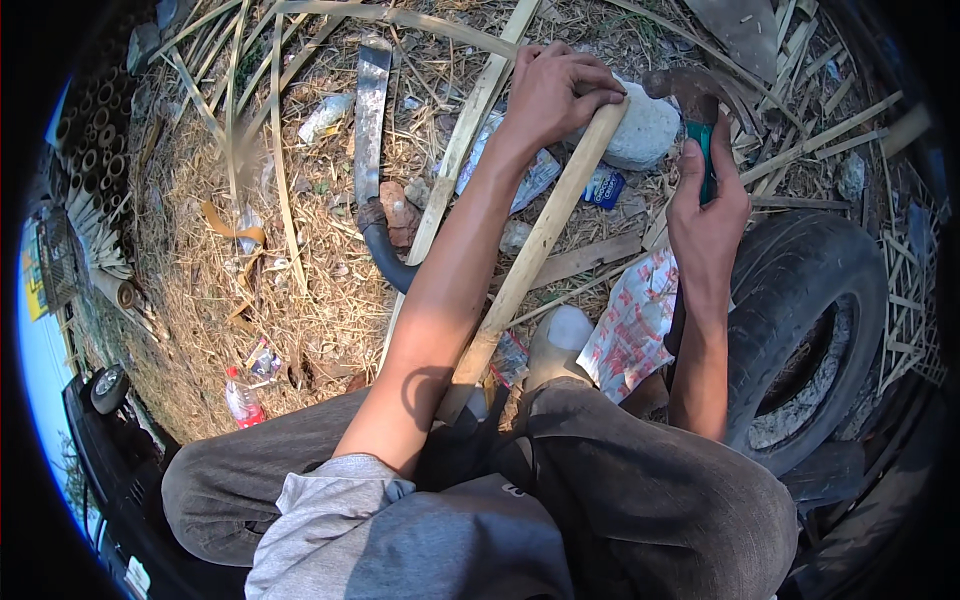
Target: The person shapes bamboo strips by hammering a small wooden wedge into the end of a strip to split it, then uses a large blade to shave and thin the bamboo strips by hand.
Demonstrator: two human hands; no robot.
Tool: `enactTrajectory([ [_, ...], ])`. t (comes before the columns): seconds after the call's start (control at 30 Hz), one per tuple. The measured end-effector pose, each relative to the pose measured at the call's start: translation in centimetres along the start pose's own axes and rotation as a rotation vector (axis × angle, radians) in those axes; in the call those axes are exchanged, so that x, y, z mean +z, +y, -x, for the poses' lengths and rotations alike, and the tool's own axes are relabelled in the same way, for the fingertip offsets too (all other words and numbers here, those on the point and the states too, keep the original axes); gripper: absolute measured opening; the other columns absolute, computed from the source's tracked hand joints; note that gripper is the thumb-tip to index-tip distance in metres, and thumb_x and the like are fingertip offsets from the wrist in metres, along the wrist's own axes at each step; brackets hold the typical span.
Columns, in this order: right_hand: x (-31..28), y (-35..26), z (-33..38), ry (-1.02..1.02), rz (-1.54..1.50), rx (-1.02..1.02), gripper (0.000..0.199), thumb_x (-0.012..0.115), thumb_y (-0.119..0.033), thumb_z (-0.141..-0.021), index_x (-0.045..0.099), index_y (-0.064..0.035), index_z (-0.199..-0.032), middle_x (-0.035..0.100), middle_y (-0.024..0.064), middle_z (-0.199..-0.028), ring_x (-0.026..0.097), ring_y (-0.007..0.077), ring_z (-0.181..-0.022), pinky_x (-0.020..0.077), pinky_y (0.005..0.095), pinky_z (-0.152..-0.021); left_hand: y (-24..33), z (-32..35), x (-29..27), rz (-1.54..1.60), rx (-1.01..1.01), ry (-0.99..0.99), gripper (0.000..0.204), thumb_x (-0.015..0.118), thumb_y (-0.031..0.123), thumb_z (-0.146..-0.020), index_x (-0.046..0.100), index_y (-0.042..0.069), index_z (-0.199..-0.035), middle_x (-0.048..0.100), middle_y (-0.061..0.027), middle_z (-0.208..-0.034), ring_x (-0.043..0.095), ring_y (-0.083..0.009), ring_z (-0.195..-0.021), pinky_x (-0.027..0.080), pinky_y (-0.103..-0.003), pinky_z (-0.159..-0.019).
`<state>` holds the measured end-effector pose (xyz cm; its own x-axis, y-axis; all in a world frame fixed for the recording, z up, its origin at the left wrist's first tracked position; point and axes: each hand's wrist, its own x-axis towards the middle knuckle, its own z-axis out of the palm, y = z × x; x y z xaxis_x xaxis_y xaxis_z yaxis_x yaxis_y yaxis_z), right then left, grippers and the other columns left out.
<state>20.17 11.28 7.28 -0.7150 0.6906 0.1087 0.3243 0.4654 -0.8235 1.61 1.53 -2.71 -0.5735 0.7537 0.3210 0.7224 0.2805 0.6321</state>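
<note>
My left hand point(555, 95) is closed around the upper end of a pale wooden slat point(545, 225), beside a whitish stone block point(642, 130). The slat slopes down toward my lap. A thin bamboo strip point(430, 22) runs in from the far left and passes under the same hand; whether the fingers pinch it too is hidden. In my right hand point(708, 200) is a hammer point(697, 100), gripped by its green handle, its rusty head raised close to the stone. Any nail between the left fingers is too small to make out.
A long blade with a dark curved handle point(372, 120) lies left of my left arm. A tyre point(810, 330) stands by my right knee. Bamboo strips point(283, 160) litter the straw-covered ground. A red-capped bottle point(242, 400) is near my left knee, and patterned paper point(632, 325) beside my foot.
</note>
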Motion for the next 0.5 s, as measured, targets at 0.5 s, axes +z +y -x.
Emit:
enactTrajectory([
  [0.5, 0.6, 0.6, 0.3, -0.111, -0.004, 0.174, 0.048, 0.056, -0.019, -0.105, 0.049, 0.0019, -0.148, 0.070, 0.0200, -0.125, 0.061, 0.0120, -0.102, 0.0509, 0.0297, -0.088, 0.0, -0.2, -1.1, -0.008, 0.022, -0.141, 0.052, 0.083, 0.056, -0.072, 0.080, 0.016, -0.106, 0.072, -0.0012, -0.117, 0.059, -0.0234, -0.121, 0.031, -0.048, -0.112],
])
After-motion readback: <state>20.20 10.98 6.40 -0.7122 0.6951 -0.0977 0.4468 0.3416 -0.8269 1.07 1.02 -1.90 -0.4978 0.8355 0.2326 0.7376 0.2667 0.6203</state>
